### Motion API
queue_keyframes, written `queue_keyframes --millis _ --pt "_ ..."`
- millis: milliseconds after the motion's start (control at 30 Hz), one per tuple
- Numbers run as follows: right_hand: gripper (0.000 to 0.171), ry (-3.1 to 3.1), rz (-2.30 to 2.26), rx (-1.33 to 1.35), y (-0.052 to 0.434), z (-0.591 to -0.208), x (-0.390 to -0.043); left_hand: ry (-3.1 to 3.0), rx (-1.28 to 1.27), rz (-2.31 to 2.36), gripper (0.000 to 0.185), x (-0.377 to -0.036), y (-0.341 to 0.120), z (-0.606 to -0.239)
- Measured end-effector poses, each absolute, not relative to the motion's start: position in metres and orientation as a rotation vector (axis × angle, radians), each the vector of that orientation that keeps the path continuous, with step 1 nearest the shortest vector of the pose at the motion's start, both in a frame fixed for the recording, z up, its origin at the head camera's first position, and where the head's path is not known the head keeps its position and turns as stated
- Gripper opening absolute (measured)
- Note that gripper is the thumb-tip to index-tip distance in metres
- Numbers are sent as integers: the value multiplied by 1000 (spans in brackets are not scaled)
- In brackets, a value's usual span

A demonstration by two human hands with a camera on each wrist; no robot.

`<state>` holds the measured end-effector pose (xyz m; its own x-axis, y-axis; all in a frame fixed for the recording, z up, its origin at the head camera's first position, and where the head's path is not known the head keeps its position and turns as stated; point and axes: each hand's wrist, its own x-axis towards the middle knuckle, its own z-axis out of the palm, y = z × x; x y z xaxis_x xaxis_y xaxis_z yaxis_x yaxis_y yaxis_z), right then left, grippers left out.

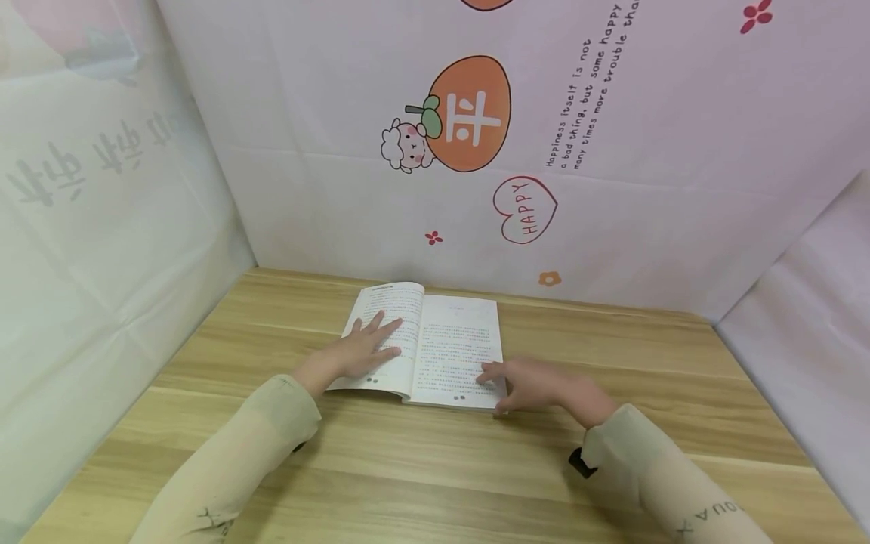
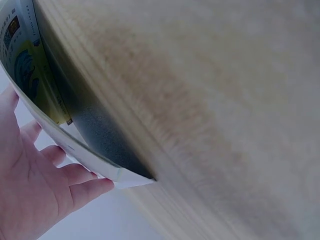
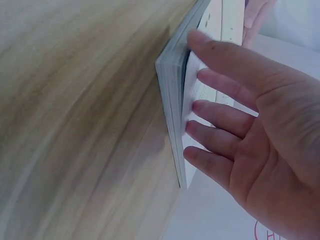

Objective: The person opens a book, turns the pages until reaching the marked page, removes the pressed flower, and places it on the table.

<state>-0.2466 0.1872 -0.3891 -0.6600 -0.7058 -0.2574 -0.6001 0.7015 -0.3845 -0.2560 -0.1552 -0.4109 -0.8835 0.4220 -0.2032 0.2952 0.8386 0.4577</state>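
An open paperback book lies on the wooden table, printed pages facing up. Across its left page my left hand is spread, fingers straight and pressing the paper. From the left wrist view, that side bows up off the wood, showing the colourful cover underneath. My right hand is at the book's right edge, its fingers extended over the right page. In the right wrist view its thumb lies near the lower edge of the thick page block, and the fingertips meet the page.
The wood-grain table runs back to a pale printed cloth wall right behind the book. More cloth hangs on the left and right sides. A dark band shows at the right wrist.
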Motion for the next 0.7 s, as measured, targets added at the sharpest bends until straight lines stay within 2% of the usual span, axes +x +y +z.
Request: queue_keyframes --millis 267,467,700 --pt "49 2496 -364 -1020 188 -384 -247 2718 546 602 69 -256 -155 -411" --pt "38 2450 -371 -1021 191 -382 -250 2715 532 596 70 -256 -154 -411" --pt "40 2457 -369 -1020 195 -379 -247 2720 540 597 69 -256 -155 -412"
